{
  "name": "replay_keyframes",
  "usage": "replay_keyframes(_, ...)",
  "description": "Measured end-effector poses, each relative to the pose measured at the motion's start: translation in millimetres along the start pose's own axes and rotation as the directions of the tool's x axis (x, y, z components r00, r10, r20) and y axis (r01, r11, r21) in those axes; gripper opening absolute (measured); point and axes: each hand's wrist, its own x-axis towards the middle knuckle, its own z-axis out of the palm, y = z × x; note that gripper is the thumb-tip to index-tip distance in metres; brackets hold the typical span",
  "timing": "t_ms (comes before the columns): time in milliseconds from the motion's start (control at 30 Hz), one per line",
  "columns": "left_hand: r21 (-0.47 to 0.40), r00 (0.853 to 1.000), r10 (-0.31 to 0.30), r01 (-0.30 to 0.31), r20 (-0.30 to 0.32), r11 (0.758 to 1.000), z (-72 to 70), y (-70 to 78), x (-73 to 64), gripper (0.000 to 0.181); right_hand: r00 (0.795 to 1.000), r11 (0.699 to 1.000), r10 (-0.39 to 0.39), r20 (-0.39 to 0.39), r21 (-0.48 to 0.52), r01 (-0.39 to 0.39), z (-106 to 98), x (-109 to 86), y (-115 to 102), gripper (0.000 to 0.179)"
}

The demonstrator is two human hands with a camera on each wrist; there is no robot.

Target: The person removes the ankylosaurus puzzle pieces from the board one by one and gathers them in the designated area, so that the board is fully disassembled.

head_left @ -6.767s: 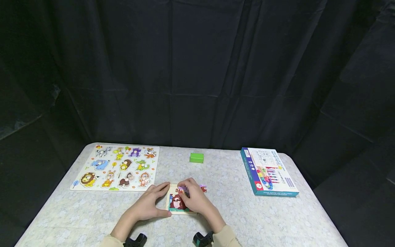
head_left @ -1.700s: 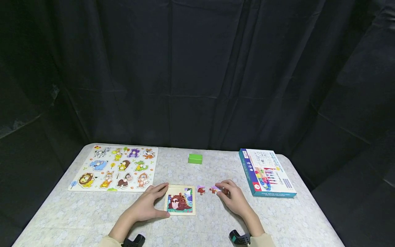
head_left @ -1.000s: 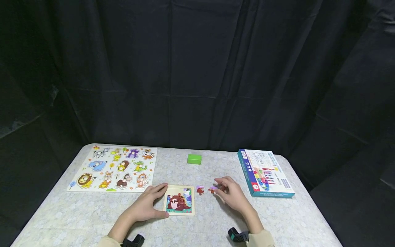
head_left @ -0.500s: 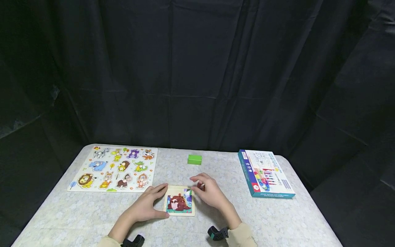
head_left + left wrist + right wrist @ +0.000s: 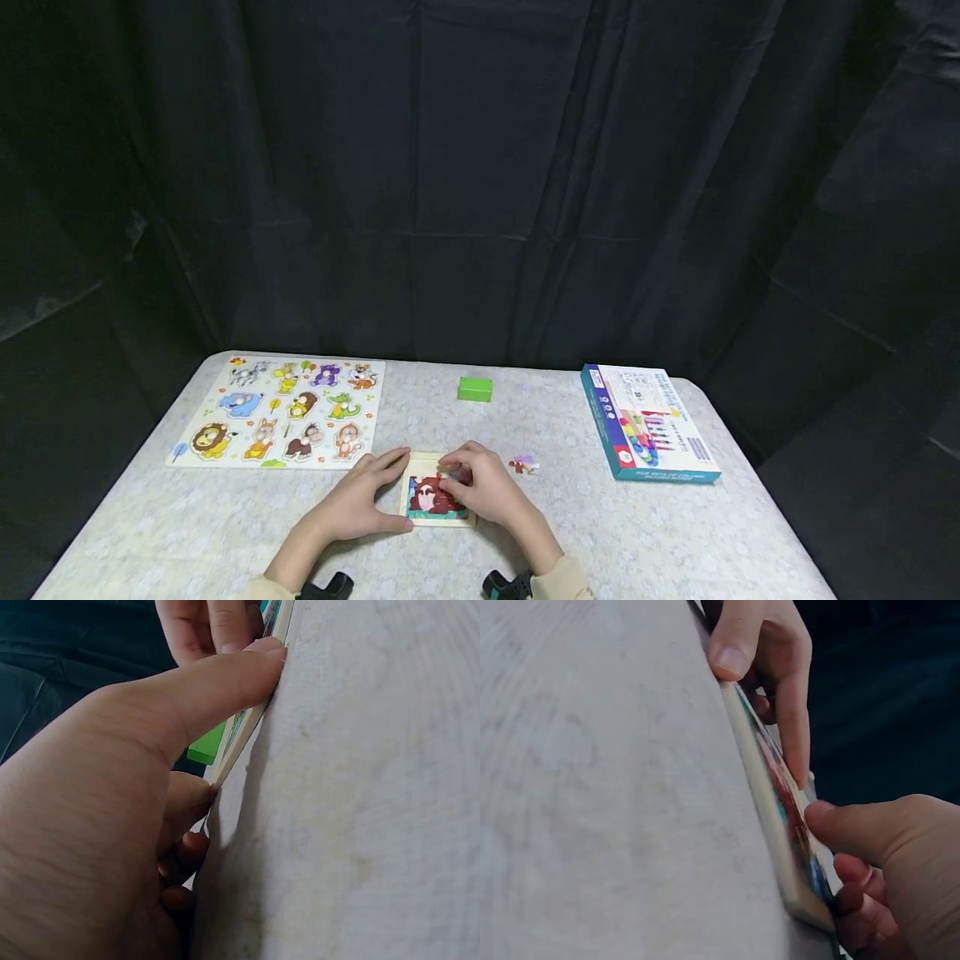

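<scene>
A small wooden jigsaw puzzle (image 5: 435, 510) in a pale frame lies on the table, its picture showing a reddish-brown animal. My left hand (image 5: 362, 498) grips the frame by its left side, thumb at the near corner and index finger at the far one. Over the upper right of the picture, my right hand (image 5: 487, 487) pinches a puzzle piece, mostly hidden by the fingers. The right wrist view has the right thumb (image 5: 847, 825) low against the puzzle's surface. One loose puzzle piece (image 5: 523, 464), purple and red, lies to the right of that hand.
An animal peg puzzle board (image 5: 281, 412) lies at the left. A green block (image 5: 475, 389) stands behind the small puzzle. At the right is a flat blue-and-white box (image 5: 651, 423). A black curtain (image 5: 480, 183) hangs behind the patterned tablecloth (image 5: 600, 533).
My right hand has moved left from the loose pieces to above the puzzle. The nearer loose piece is gone from the tablecloth; the other remains. My left hand has stayed on the frame.
</scene>
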Motion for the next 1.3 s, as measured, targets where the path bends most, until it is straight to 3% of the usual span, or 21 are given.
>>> replay_keyframes(200,0.007,1.0,0.003,-0.002,-0.007,1.0,-0.2,1.5,0.8,0.104,1.0,0.999,0.021,0.009,-0.045,-0.02,0.6,-1.6,0.9,0.014)
replay_keyframes(833,-0.007,1.0,-0.01,0.01,-0.007,1.0,3.0,-2.5,0.6,0.104,1.0,1.0,0.004,0.027,-0.012,-0.004,-2.8,-4.8,4.4,0.009)
replay_keyframes(1300,0.0,1.0,0.002,-0.002,-0.007,1.0,-0.1,0.5,0.1,0.104,0.996,0.997,0.075,0.04,0.004,-0.075,-0.3,-5.6,1.8,0.008)
